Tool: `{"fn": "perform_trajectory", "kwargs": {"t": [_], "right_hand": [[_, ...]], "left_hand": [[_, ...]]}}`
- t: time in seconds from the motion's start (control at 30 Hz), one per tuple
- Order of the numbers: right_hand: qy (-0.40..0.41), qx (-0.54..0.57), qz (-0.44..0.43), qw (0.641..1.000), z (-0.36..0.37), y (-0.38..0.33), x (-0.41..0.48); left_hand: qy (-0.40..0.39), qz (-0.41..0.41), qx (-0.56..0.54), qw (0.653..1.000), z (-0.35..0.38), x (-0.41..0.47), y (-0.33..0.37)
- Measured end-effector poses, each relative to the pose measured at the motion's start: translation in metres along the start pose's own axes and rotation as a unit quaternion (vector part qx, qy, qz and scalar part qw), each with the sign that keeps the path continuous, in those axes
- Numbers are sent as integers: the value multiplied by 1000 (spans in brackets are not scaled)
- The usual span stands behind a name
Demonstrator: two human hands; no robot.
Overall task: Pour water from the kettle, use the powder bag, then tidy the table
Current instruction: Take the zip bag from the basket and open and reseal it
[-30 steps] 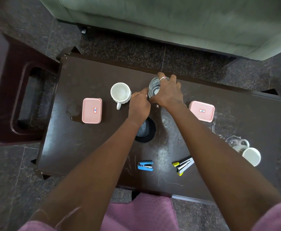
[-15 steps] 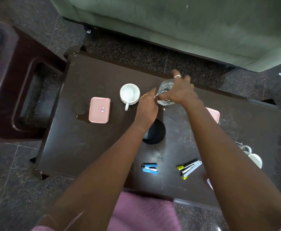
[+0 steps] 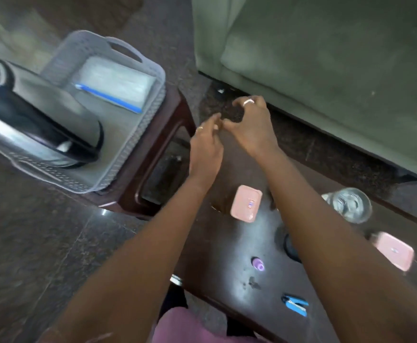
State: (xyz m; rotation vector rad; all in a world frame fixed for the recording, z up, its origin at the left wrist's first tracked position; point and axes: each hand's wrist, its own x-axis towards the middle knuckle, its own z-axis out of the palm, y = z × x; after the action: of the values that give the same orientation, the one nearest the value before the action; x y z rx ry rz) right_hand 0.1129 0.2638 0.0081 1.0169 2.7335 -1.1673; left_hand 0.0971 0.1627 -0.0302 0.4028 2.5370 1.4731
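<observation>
A steel and black kettle (image 3: 36,120) sits in a grey plastic basket (image 3: 128,149) at the left, blurred. Behind it in the basket lies a clear powder bag (image 3: 114,86) with a blue zip strip. My left hand (image 3: 206,144) and my right hand (image 3: 249,125) hover close together over the far left corner of the dark table (image 3: 247,238), right of the basket. Both hold nothing, with the fingers loosely curled and apart. A glass of water (image 3: 351,205) stands alone on the table at the right.
The basket rests on a dark red side table (image 3: 153,174). On the main table lie two pink boxes (image 3: 246,203) (image 3: 395,251), a blue stapler (image 3: 295,304), a small purple item (image 3: 259,264) and a black round base (image 3: 289,246) half hidden by my right arm. A green sofa (image 3: 326,58) stands behind.
Both hands let go of the glass and moved left to the table's far left corner. The view swung left, bringing the basket, kettle and bag into sight.
</observation>
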Motion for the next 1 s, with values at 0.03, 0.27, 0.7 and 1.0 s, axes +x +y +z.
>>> {"fn": "perform_trajectory", "kwargs": {"t": [0.03,0.27,0.7,1.0], "right_hand": [[4,-1,-20,1000,10,-19,9],[-18,-39,-104,994,93,-125,61],[-115,-4,139,984,211,-172,114],[-14,329,106,938,170,-164,114]], "left_hand": [[32,-11,-1,999,-16,17,-4],[168,-136,-72,974,-101,104,-50],[172,-299,-213,914,-125,138,-114],[243,-211,-233,918,-133,138,-98]]}}
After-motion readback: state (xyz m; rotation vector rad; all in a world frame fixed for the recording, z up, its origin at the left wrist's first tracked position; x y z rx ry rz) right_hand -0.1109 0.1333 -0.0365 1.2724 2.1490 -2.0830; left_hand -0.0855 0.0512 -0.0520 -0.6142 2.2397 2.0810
